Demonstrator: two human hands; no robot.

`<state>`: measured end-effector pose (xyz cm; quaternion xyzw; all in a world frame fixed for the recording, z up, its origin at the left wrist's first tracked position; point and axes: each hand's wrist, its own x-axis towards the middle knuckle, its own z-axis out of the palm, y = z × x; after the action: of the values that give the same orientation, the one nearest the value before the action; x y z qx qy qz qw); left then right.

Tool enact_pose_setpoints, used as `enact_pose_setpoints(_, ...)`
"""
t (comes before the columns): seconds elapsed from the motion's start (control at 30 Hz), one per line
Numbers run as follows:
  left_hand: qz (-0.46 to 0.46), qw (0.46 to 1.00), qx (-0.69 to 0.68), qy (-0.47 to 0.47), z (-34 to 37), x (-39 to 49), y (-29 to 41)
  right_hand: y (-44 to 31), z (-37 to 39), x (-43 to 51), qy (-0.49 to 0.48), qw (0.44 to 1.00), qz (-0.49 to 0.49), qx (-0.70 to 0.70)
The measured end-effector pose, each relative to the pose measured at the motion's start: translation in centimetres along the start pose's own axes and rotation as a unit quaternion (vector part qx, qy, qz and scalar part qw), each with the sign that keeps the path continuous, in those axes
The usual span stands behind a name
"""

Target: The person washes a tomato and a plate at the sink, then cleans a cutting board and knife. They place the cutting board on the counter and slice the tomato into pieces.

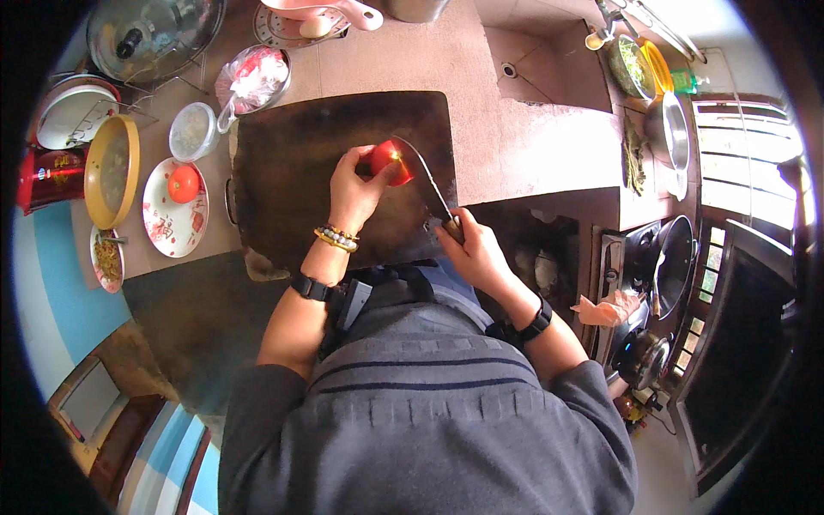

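Note:
Above a large dark cutting board [290, 193], my left hand [357, 190] holds a red tomato [390, 161] between thumb and fingers. My right hand [475, 248] grips a knife by its handle; the thin edge of the knife blade [430, 177] rises along the tomato's right side. Whether the blade touches or cuts the skin, I cannot tell. Another tomato [184, 185] lies on an oval white plate [168, 228] with red patterns, left of the board.
Left stand a lidded plastic container [193, 132], a yellow-rimmed basin [132, 170] and a small dish of chopped food [108, 261]. Behind the board is a bagged bowl [254, 74]. A sink [537, 58] lies at back right; a wok [674, 267] and a pot [644, 360] stand right.

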<state>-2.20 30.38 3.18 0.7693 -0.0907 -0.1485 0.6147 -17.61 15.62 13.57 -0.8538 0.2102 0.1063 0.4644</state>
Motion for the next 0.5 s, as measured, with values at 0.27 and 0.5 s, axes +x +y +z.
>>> enact_pose_setpoints(0.27,-0.097,0.988,-0.118,-0.021,-0.6,-0.2,0.8,-0.4,1.4,3.0,0.048,0.996,-0.080,-0.008)
enact_pose_setpoints(0.5,-0.112,0.986,-0.125,-0.020,-0.9,-0.1,1.6,-0.6,1.2,3.5,-0.001,0.997,-0.047,-0.056)
